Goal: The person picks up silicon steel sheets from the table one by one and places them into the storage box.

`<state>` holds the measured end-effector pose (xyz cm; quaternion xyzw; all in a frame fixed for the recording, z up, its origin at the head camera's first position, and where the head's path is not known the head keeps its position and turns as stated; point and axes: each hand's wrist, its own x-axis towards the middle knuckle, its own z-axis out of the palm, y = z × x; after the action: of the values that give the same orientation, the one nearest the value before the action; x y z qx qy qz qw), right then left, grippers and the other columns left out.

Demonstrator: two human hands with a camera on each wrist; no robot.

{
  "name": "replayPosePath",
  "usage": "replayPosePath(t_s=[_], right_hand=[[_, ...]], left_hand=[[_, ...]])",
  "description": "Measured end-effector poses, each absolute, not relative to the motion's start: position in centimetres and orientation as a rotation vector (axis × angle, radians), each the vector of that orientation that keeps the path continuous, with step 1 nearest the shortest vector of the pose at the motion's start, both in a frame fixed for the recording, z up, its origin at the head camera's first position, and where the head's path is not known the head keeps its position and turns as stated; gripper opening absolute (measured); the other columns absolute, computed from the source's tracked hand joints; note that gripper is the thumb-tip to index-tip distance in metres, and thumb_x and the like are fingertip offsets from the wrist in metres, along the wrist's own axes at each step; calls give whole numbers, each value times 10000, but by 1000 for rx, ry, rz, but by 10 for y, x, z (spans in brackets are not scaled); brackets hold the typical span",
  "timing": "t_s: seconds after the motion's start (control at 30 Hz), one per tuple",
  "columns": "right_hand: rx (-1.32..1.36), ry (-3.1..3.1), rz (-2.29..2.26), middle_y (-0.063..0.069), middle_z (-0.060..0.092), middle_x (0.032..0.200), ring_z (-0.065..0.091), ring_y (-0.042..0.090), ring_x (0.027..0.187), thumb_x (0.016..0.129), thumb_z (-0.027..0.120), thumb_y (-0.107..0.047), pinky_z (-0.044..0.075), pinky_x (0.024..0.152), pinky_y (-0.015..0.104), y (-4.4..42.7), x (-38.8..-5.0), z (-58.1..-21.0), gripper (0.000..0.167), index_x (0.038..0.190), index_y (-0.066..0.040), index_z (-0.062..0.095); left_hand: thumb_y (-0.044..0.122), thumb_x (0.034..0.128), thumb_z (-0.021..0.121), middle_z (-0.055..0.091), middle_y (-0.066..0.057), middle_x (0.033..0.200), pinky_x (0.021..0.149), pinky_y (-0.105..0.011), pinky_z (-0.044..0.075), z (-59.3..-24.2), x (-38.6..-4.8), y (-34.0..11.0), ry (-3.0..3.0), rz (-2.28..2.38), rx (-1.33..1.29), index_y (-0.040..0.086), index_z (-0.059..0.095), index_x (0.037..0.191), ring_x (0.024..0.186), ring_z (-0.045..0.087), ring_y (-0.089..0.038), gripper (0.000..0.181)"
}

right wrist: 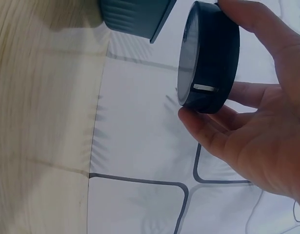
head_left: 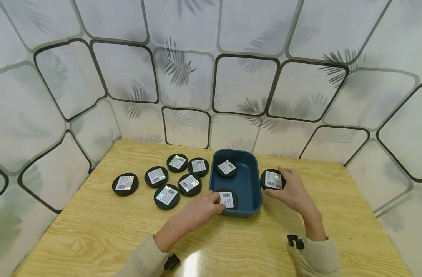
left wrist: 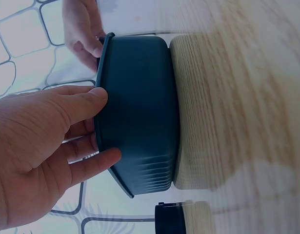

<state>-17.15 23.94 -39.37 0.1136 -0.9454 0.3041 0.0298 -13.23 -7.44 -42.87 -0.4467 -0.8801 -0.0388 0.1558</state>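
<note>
A dark blue plastic tub (head_left: pixel 244 211) stands on the table. My left hand (head_left: pixel 202 209) grips its near-left rim; in the left wrist view the thumb lies outside the wall and some fingers go behind the rim. Inside the tub lie a far black disc (head_left: pixel 226 168) with a barcode label and a near labelled disc (head_left: pixel 227 199), partly covered by my left hand. My right hand (head_left: pixel 294 192) pinches a thick black disc (right wrist: pixel 210 58) by its edge, label up, just right of the tub. A small pale slot shows in its side.
Several more labelled discs lie left of the tub, among them a near disc (head_left: pixel 166 197) and a far-left disc (head_left: pixel 125 184). The wooden table (head_left: pixel 103 238) ends at a patterned wall covering (head_left: pixel 186 127) behind and at both sides.
</note>
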Motion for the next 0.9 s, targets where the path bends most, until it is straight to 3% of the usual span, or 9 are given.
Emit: replayPosePath(t_s=[0.47, 0.9], right_hand=[[369, -2799, 1000, 323, 375, 1403, 440, 462, 1208, 791, 846, -246, 427, 945, 592, 217, -174, -397, 902, 1477, 83, 360], [551, -2716, 1027, 301, 409, 1366, 445, 443, 1199, 753, 866, -153, 423, 966, 588, 189, -178, -407, 873, 1440, 116, 400]], left_hand=[[129, 921, 677, 576, 0, 926, 687, -215, 469, -429, -132, -75, -2525, -126, -1283, 210, 740, 1015, 826, 529, -142, 138], [140, 921, 681, 587, -2, 950, 710, -226, 485, -429, -133, -74, -2529, -109, -1286, 210, 737, 1023, 845, 541, -147, 135]])
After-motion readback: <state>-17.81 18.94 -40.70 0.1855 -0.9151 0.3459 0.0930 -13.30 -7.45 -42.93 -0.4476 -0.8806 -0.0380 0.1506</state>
